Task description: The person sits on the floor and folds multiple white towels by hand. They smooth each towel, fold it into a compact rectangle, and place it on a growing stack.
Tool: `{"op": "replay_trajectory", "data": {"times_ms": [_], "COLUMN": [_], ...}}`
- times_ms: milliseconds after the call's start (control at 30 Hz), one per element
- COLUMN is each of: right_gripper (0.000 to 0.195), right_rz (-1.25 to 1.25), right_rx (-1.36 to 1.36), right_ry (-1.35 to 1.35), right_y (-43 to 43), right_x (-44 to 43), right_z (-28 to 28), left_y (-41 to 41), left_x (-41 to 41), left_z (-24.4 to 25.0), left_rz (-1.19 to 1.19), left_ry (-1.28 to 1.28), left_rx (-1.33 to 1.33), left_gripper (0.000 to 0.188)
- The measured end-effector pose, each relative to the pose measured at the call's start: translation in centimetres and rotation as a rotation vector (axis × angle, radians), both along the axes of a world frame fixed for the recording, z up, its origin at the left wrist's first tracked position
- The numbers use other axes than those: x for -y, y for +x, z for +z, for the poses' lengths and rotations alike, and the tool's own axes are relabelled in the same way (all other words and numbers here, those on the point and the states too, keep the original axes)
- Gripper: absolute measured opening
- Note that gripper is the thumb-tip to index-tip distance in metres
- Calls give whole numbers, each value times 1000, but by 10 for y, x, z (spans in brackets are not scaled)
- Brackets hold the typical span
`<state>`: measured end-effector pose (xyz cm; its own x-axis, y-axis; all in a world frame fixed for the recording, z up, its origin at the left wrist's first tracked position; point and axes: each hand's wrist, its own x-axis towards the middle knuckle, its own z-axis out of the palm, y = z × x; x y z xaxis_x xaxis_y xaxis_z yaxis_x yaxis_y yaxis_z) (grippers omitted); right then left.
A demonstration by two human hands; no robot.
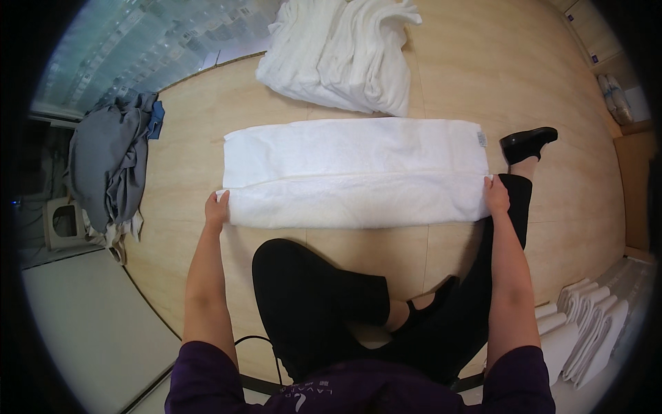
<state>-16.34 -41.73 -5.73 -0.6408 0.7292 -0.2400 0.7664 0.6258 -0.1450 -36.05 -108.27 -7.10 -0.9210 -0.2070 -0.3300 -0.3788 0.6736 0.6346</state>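
A white towel point(351, 155) lies lengthwise across the wooden floor before me, its near edge folded over to about the middle. My left hand point(216, 208) pinches the folded edge at the left end. At the opposite end, my right hand point(495, 194) grips the same edge, thumb on top. The towel looks fairly flat, with slight wrinkles, and a small label point(482, 138) shows at its far right corner. My fingertips under the cloth are hidden.
A pile of white towels point(336, 62) lies just beyond. Grey cloth point(108, 160) is heaped at the left near wrapped plastic bottles point(170, 36). Folded white towels point(584, 331) stand at the lower right. My bent leg point(310, 290) and black shoe point(527, 144) flank the towel.
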Motion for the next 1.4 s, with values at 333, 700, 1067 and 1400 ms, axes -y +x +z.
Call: {"op": "replay_trajectory", "data": {"times_ms": [333,700,1067,1400], "right_gripper": [28,45,47,22], "right_rz": [63,486,459,603], "right_rx": [38,-515,-86,147], "right_ry": [281,231,203,280], "right_y": [-6,-10,-83,-118], "right_x": [21,58,11,31], "right_z": [-3,7,10,40], "left_y": [6,18,-63,-86], "left_x": [-22,-71,-93,-139], "left_z": [7,4,21,55], "left_rz": [2,-548,-446,-856], "left_ry": [-332,-595,-606,-1092], "left_rx": [-470,-508,-246,-299], "left_gripper": [27,40,56,19]}}
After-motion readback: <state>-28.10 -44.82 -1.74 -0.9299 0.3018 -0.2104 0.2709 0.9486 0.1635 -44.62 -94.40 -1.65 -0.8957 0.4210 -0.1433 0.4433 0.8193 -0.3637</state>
